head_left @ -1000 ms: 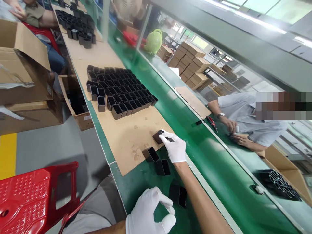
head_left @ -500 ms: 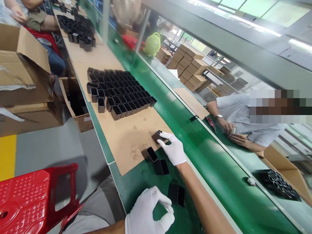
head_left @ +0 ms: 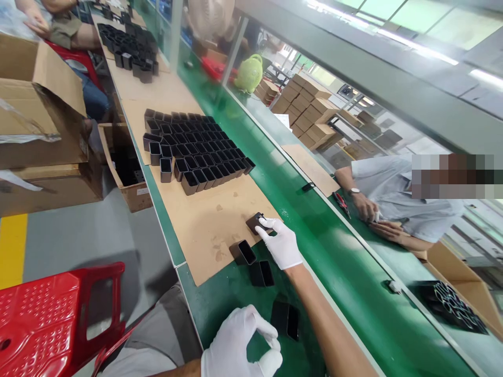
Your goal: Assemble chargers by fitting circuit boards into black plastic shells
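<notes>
Green workbench (head_left: 214, 309), brown sheet (head_left: 204, 225) on it, grouped black tubes (head_left: 192, 184) well beyond the fingers. Right hand (head_left: 285, 246) pinches black case (head_left: 253, 225) between thumb and fingers, on sheet; loose cases (head_left: 257, 276) near the hand. Left hand (head_left: 231, 343) curled in near-ring, nothing visible inside; can't tell if tips meet. Case likely light, stiff, slightly slippery; best gripped by opposite outer walls.

From the head, one slanted view looks forward and down, nearest the left hand (head_left: 240, 343).
</notes>
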The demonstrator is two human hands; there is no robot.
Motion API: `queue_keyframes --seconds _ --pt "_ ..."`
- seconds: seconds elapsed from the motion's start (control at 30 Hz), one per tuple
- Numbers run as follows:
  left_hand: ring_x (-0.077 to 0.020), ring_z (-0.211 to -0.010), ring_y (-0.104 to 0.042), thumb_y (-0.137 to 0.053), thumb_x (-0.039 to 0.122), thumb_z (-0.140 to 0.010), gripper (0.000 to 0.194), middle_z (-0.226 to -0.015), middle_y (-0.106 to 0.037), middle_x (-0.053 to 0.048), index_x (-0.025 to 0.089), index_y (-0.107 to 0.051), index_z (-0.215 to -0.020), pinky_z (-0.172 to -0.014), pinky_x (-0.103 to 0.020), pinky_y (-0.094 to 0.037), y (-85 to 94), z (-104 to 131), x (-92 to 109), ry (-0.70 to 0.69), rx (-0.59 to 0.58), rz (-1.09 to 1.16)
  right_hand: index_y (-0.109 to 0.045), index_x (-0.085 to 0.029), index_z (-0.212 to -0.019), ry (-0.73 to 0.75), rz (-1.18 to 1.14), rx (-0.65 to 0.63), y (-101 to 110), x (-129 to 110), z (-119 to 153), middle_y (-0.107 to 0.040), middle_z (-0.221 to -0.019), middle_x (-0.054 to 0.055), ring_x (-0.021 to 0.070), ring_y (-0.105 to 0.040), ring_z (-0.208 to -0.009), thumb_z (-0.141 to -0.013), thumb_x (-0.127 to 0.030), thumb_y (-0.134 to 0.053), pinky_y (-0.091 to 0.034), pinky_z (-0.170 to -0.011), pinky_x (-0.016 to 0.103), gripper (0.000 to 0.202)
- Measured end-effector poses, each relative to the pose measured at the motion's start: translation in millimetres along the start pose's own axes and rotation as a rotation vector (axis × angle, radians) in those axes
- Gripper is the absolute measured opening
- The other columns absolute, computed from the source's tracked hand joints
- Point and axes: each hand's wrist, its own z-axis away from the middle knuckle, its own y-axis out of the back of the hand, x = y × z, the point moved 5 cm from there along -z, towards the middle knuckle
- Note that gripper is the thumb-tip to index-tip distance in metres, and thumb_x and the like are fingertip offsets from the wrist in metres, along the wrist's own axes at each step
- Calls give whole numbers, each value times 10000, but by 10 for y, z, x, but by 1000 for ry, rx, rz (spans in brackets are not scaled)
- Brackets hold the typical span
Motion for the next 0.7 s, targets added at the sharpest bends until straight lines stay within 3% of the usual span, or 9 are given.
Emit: queue_keyframes --seconds 0.1,0.23,0.3,0.43,0.5,0.6,0.7 --pt "-222 -1017 -727 -688 54 -750 293 -999 -754 0 266 -673 -952 -1011 -349 -547 -37 -27 -66 -25 -10 -8 -837 -245 -975 4 20 62 143 -80 -121 -865 -1014 89 273 -837 -934 -915 -479 -789 -693 -944 441 246" --pt "-225 -940 -727 -747 53 -655 367 -946 -764 26 289 -653 -921 -936 -340 -572 -82 -57 -156 -73 24 -8 -813 -231 -1075 -34 27 244 332 -116 -334 -839 -1172 125 311 -792 -1152 -940 -471 -777 -601 -1141 530 278" --pt "-223 -930 -724 -758 67 -655 360 -945 -764 24 288 -654 -920 -938 -340 -574 -94 -59 -170 -81 33 -10 -808 -226 -1081 -73 4 269 249 -88 -349 -834 -1176 128 316 -789 -1149 -940 -488 -772 -600 -1136 542 300" --pt "-219 -927 -719 -789 107 -676 318 -947 -753 21 277 -670 -918 -925 -334 -555 -94 -61 -164 -54 38 -36 -815 -248 -918 -174 -94 128 -180 -28 -192 -849 -984 95 309 -821 -979 -835 -491 -850 -664 -1023 488 259" --pt "-221 -905 -712 -807 115 -673 305 -934 -748 21 268 -664 -895 -912 -344 -539 -72 -61 -136 -72 59 -43 -810 -255 -895 -242 -149 84 -318 -23 -124 -849 -979 95 314 -818 -989 -797 -480 -875 -656 -1041 486 254" --pt "-216 -931 -706 -772 94 -729 282 -959 -760 20 261 -667 -931 -939 -352 -520 -36 -50 -87 -92 61 -16 -795 -249 -870 -359 -245 72 -335 -78 -150 -851 -1010 108 330 -805 -1032 -740 -510 -916 -618 -1106 517 316" --pt "-204 -950 -706 -729 68 -777 272 -970 -761 21 256 -667 -963 -961 -351 -514 -10 -26 -32 -123 48 2 -777 -227 -887 -468 -390 93 -161 -241 -240 -853 -1012 112 329 -799 -1029 -728 -628 -900 -643 -1062 526 448"
